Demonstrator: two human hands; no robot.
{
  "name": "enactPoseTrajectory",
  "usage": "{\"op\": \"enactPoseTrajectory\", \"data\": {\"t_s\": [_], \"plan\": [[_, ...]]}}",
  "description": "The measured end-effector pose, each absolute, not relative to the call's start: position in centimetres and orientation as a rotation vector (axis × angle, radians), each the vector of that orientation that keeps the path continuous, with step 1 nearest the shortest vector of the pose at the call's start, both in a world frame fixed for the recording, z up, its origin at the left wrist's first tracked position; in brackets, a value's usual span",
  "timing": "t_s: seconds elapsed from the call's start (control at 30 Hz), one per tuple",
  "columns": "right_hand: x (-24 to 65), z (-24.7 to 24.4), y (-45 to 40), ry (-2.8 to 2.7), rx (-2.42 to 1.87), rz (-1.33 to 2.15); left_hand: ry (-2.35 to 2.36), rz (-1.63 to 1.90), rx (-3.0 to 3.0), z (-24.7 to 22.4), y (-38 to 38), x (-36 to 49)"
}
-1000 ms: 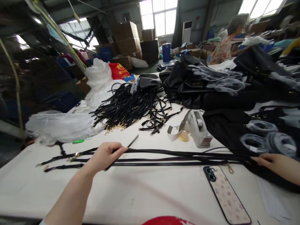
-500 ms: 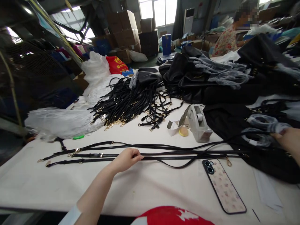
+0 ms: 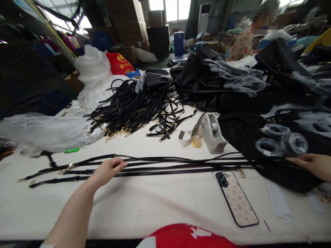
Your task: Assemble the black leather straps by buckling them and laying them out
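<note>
Several thin black straps [image 3: 165, 170] with gold-coloured clips lie side by side across the white table. My left hand [image 3: 107, 172] is closed in a pinch on one strap towards their left end. Far to the right, my right hand [image 3: 311, 165] pinches a strap over the black fabric [image 3: 289, 179]; its fingertips are partly hard to make out. Between the hands the straps run nearly straight. A gold clip [image 3: 242, 173] hangs off them beside a phone in a patterned case [image 3: 239, 199].
Behind the straps stand a tape dispenser [image 3: 214, 134] and a yellow roll [image 3: 196, 142]. A heap of black straps [image 3: 129, 106] lies farther back, near black bags [image 3: 207, 82]. Clear plastic [image 3: 51, 132] spreads at left. Coiled wrapped handles [image 3: 294, 143] lie at right. Another person [image 3: 244, 41] is across the table.
My left hand has slid left along the straps. My right hand has come lower and farther into view, and the crossing, drooping strap now lies straighter among the others. The view has shifted slightly.
</note>
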State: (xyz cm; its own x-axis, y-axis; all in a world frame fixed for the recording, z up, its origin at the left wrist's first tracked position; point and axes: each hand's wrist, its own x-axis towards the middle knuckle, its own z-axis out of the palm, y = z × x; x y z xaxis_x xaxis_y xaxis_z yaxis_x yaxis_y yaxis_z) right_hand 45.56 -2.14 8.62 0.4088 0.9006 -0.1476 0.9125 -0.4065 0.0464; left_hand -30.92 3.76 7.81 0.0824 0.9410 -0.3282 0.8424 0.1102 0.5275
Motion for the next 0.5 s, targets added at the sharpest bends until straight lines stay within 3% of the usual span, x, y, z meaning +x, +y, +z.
{"op": "enactPoseTrajectory", "data": {"t_s": [0.17, 0.5], "plan": [[43.5, 9.0, -2.7, 1.469, 2.561, -0.455, 1.783, 0.117, 1.78, 6.6, 4.3, -31.2], [46.3, 6.9, -2.3, 1.396, 2.57, -0.36, 1.614, 0.189, 1.651, 8.1, 3.9, -30.6]]}}
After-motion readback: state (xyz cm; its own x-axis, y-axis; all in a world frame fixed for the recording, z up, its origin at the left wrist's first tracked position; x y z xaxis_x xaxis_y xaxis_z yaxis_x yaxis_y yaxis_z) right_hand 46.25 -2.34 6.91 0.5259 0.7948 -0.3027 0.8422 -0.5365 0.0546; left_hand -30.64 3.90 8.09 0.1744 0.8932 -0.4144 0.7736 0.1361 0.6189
